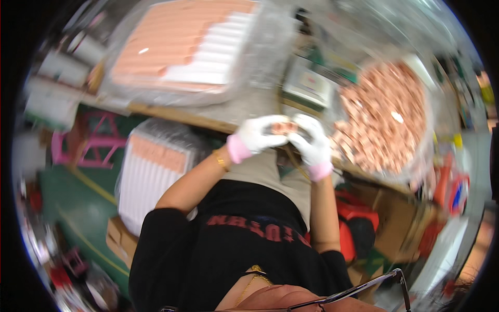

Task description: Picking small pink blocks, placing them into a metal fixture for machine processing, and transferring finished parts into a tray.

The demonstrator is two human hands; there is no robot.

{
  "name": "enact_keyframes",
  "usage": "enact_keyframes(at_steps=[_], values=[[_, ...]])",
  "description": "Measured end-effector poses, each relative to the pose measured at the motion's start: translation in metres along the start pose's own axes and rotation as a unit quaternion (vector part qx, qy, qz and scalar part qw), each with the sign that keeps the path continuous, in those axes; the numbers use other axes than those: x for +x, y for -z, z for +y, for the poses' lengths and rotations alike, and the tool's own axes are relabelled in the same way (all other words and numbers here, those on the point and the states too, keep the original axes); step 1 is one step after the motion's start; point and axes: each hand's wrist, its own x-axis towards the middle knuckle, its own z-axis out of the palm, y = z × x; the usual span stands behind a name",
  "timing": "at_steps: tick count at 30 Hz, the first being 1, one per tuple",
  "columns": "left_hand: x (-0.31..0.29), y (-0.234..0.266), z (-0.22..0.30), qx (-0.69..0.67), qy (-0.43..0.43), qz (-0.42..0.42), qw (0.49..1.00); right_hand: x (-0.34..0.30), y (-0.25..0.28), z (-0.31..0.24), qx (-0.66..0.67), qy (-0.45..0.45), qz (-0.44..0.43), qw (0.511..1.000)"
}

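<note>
Both hands wear white gloves with pink cuffs and meet at the table's near edge. Between their fingertips is a small copper-coloured piece (pixel 283 128) with what look like darker round spots; its finer detail is blurred. My left hand (pixel 258 134) pinches its left side, and my right hand (pixel 312 139) closes on its right side. To the right lies a big heap of similar copper-coloured pieces (pixel 387 114) on clear plastic. At the back left, a white ridged tray (pixel 221 49) in clear plastic is partly filled with rows of copper-coloured pieces.
A grey-green box-like device (pixel 309 86) stands on the table (pixel 218 115) beyond my hands. Below the table at left is another ridged white tray (pixel 150 182), partly filled, near a pink stool (pixel 99 140). A red object (pixel 356 223) and cardboard boxes (pixel 403 221) are at lower right.
</note>
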Motion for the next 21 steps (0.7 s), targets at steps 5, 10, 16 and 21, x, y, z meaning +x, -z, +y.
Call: enact_keyframes(at_steps=[5, 10, 16, 21], values=[[-0.015, -0.002, -0.017, -0.001, -0.067, 0.03, 0.997, -0.01, -0.014, -0.006, -0.007, -0.009, -0.007, 1.0], [-0.093, 0.055, -0.011, 0.131, 0.013, 0.166, 0.977, -0.003, -0.051, -0.037, -0.009, -0.022, -0.13, 0.991], [-0.216, 0.256, -0.067, 0.402, 0.286, 0.393, 0.776, 0.011, -0.052, -0.03, -0.024, 0.009, -0.1, 0.995], [-0.258, 0.361, -0.102, 0.528, 0.4, 0.395, 0.636, 0.005, -0.057, -0.023, 0.027, -0.075, -0.105, 0.991]])
